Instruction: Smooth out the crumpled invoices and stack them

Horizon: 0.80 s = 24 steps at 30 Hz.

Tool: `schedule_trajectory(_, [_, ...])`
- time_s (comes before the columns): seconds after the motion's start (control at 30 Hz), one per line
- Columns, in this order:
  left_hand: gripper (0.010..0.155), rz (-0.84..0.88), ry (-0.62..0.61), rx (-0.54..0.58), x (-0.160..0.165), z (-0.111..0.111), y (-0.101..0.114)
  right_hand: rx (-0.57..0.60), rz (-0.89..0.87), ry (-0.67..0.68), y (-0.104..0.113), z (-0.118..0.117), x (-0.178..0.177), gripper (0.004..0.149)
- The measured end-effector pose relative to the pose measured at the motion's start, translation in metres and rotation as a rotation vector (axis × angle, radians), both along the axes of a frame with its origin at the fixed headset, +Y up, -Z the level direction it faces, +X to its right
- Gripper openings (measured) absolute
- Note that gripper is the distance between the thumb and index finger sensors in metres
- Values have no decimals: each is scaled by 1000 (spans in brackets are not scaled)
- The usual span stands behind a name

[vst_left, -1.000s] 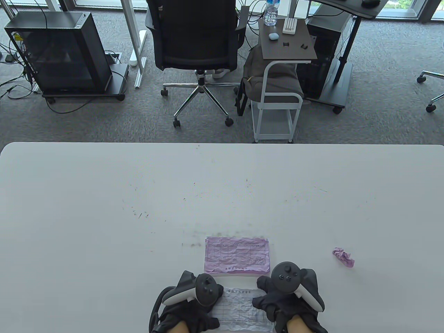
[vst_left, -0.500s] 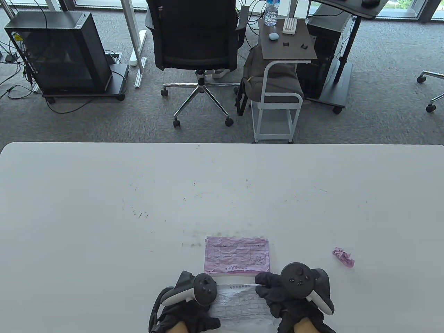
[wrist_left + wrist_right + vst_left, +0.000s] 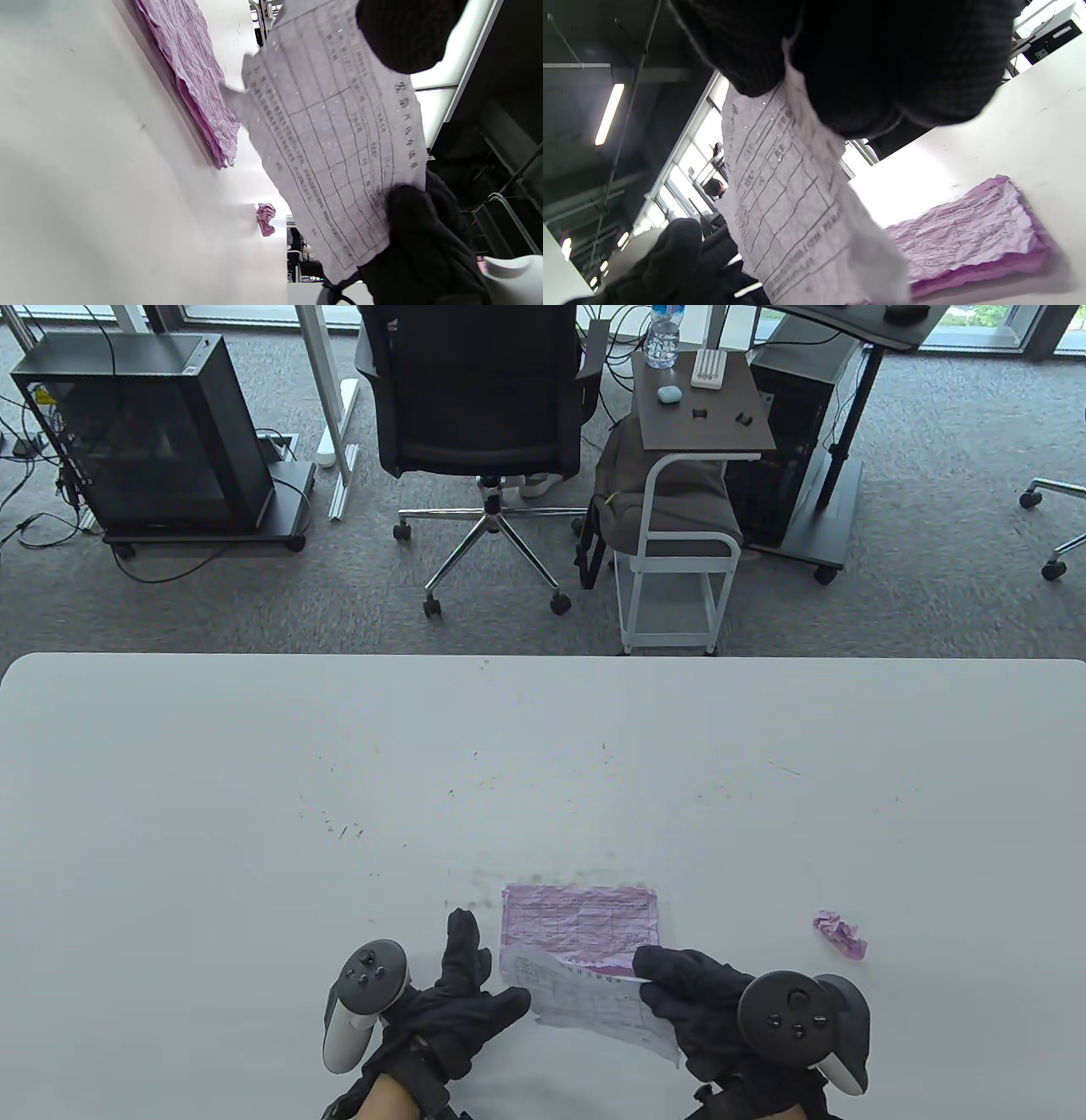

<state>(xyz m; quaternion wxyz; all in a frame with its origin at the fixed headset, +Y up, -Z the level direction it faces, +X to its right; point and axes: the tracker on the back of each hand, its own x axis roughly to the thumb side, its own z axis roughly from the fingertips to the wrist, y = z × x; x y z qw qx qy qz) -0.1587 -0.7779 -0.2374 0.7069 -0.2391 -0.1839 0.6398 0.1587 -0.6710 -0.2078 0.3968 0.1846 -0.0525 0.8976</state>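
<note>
A flattened white invoice (image 3: 585, 1003) hangs tilted above the table, its far edge over the near edge of the purple invoice stack (image 3: 579, 918). My right hand (image 3: 657, 982) pinches the sheet at its far right corner; in the right wrist view the gloved fingers (image 3: 882, 63) clamp the white invoice (image 3: 789, 203) above the purple stack (image 3: 967, 237). My left hand (image 3: 475, 976) lies left of the sheet with fingers straight and the thumb reaching toward its left edge. In the left wrist view the invoice (image 3: 331, 140) fills the middle. A crumpled purple invoice (image 3: 840, 935) lies to the right.
The white table (image 3: 254, 814) stretches wide to the far side and left. Beyond its far edge stand an office chair (image 3: 479, 398), a small side cart (image 3: 679, 551) and a computer case (image 3: 144, 432) on the floor.
The right hand has lifted the white invoice off the table and carried it toward the purple stack. The left hand has let go, slid left and straightened its fingers.
</note>
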Motion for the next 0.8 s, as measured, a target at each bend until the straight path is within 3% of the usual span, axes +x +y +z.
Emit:
schedule_trajectory(0.07, [102, 51, -10, 6, 4, 1, 1, -64, -95, -2, -6, -4, 6, 38])
schedule_trajectory(0.17, [88, 109, 72, 74, 7, 2, 10, -158, -172, 7, -19, -10, 11, 39])
schedule_trajectory(0.3, [78, 57, 146, 181, 3, 4, 22, -236, -238, -19, -36, -15, 11, 40])
schedule_trajectory(0.47, [61, 25, 210, 253, -2, 5, 32, -231, -169, -75, -40, -15, 11, 43])
schedule_trajectory(0.6, [41, -44, 174, 294, 2, 7, 35, -206, -144, -112, -40, -15, 10, 46])
schedule_trajectory(0.8, [44, -272, 145, 422, 10, 10, 42, -190, -72, -133, -35, -17, 7, 49])
